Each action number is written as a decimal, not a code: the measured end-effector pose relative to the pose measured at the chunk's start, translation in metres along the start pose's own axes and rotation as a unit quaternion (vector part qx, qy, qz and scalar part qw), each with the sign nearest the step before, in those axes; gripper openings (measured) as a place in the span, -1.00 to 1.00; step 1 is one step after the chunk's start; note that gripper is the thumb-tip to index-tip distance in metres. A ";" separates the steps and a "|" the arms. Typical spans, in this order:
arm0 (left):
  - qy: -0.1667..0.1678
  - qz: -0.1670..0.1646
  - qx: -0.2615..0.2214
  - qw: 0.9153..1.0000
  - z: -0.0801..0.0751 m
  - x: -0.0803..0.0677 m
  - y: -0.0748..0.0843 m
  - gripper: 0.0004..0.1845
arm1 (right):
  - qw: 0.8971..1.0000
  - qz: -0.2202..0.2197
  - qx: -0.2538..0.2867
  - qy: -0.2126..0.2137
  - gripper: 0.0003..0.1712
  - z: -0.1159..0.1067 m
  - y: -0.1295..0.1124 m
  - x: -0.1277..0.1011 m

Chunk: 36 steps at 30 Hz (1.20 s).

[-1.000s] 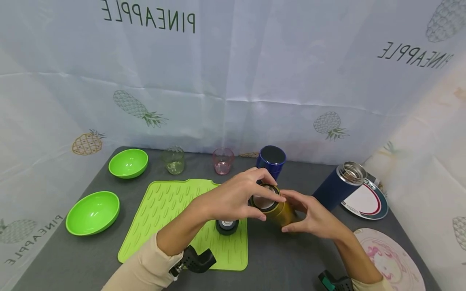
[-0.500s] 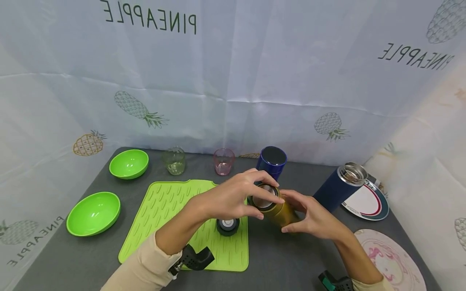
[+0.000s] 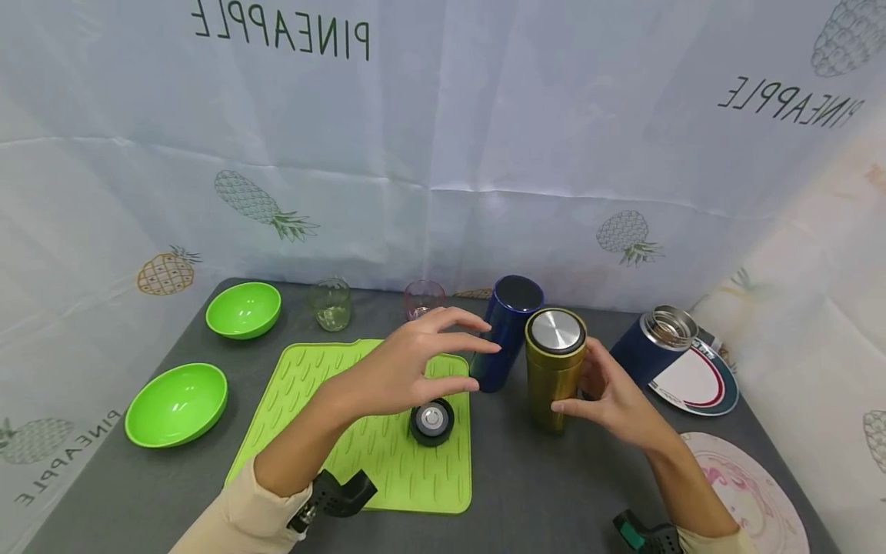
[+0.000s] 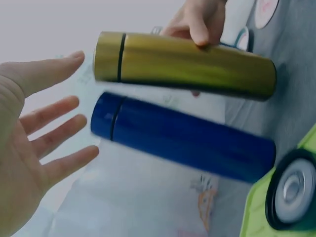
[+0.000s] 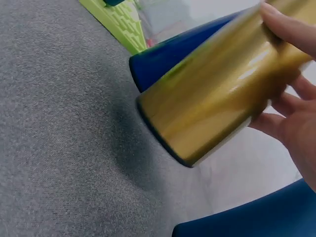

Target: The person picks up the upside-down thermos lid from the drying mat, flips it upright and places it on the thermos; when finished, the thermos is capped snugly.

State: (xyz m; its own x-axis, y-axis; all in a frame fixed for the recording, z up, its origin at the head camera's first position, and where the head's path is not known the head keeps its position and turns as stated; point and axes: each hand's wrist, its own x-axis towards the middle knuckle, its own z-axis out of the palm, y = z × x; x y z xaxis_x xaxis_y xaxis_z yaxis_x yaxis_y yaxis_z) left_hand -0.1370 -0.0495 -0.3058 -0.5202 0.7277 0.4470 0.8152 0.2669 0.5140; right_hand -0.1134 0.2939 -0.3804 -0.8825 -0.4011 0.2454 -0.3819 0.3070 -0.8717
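Note:
My right hand (image 3: pixel 616 404) grips a gold thermos flask (image 3: pixel 550 385) from its right side, thumb in front. The flask stands nearly upright, its lid topped by a silver disc; in the right wrist view its base is close over the grey table, with a shadow beside it. Just left of it is a blue thermos flask (image 3: pixel 504 338). My left hand (image 3: pixel 398 365), fingers spread and thumb apart, holds nothing; its fingertips point at the blue flask's upper part, and in the left wrist view a gap shows between them. A black stopper (image 3: pixel 431 420) lies below this hand.
The stopper sits on a green mat (image 3: pixel 311 431). Two green bowls (image 3: pixel 176 408) are at the left, a clear glass (image 3: pixel 332 308) and a pink glass (image 3: pixel 424 296) at the back. A lidless navy flask (image 3: pixel 640 350), a rimmed plate (image 3: pixel 699 385) and a pink plate (image 3: pixel 751 492) stand right.
The gold flask has gone from tilted to nearly upright and moved right in my right hand. My left hand has come away from its lid and drawn back to the left.

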 end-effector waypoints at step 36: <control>-0.113 -0.214 -0.122 0.963 0.054 -0.076 -0.085 -0.14 | 0.988 0.013 0.050 0.148 0.03 0.017 0.041 0.021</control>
State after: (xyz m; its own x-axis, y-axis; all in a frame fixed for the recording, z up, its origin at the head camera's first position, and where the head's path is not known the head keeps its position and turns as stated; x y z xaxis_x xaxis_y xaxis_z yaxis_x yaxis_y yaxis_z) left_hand -0.1529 -0.0937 -0.4232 -0.7039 0.7103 -0.0006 0.4401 0.4369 0.7845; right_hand -0.1427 0.2836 -0.4184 -0.9389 -0.1192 0.3228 -0.3420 0.2209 -0.9133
